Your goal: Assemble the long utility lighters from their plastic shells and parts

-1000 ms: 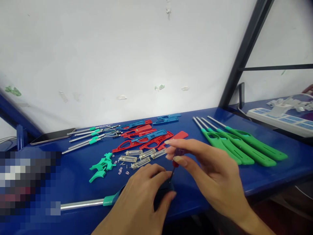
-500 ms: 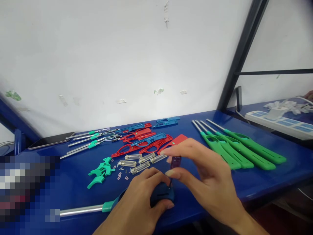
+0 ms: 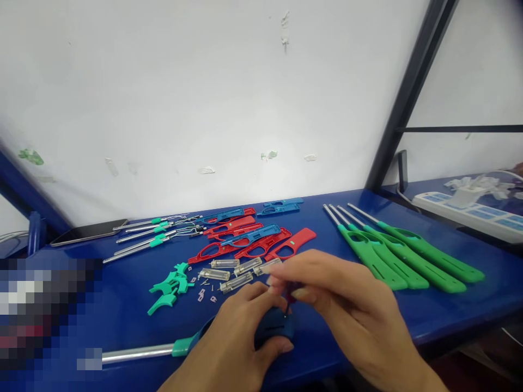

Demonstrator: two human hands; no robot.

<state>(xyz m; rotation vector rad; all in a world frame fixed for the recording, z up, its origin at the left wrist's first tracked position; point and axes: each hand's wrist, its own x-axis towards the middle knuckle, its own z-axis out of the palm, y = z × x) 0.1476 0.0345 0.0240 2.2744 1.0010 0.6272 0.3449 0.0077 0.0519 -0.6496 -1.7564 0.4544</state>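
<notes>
A dark blue long-neck lighter (image 3: 274, 322) lies near the table's front edge, its metal tube pointing left past a teal collar. My left hand (image 3: 239, 332) is wrapped over its body, fingers on the far side and thumb on the near side, hiding much of the middle. Between the fingertips of my right hand (image 3: 343, 310) is a small screwdriver (image 3: 289, 298) with a dark purplish handle, mostly covered by the fingers. Its thin shaft points down, and the tip meets the lighter's handle near the slot.
Teal triggers (image 3: 166, 288), tiny metal pieces and clear fuel tanks (image 3: 235, 282) lie beyond my hands. Red and blue casing halves (image 3: 253, 237) and metal tubes with wires (image 3: 141, 245) are farther back. Several green lighters (image 3: 402, 253) lie right; a power strip (image 3: 469, 209) is beyond.
The fingers of my right hand have curled lower around the screwdriver, covering more of its handle. My left hand keeps its hold on the lighter. The whole view has shifted slightly.
</notes>
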